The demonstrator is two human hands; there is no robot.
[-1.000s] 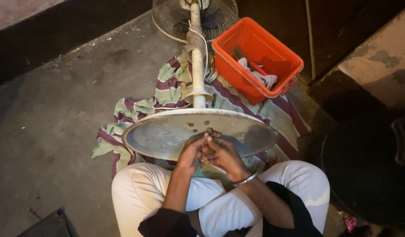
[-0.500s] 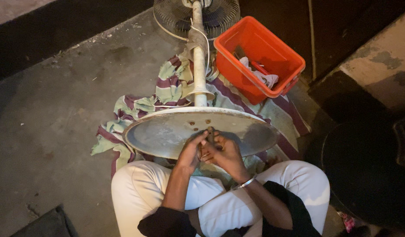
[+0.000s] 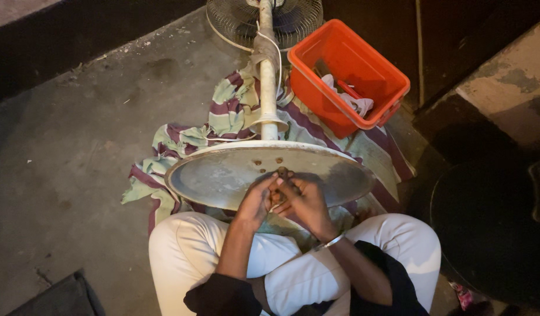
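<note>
A person sits cross-legged on the concrete floor [image 3: 77, 175] in white trousers, with a pedestal fan laid flat ahead of them. Its round base [image 3: 223, 175] faces them, tilted up on edge. The left hand [image 3: 255, 202] and right hand [image 3: 305, 202] meet at the middle of the base, fingertips pinched together on a small dark part there. The fan's pole [image 3: 267, 70] runs far to the wire grille [image 3: 235, 23]. A striped cloth [image 3: 223, 117] lies beneath. An orange plastic crate [image 3: 317, 88] stands right of the pole, holding a pale rag [image 3: 349, 99].

White trousers, dark sleeves pushed up the forearms, thin silver bangle [image 3: 331, 241] on the right wrist
</note>
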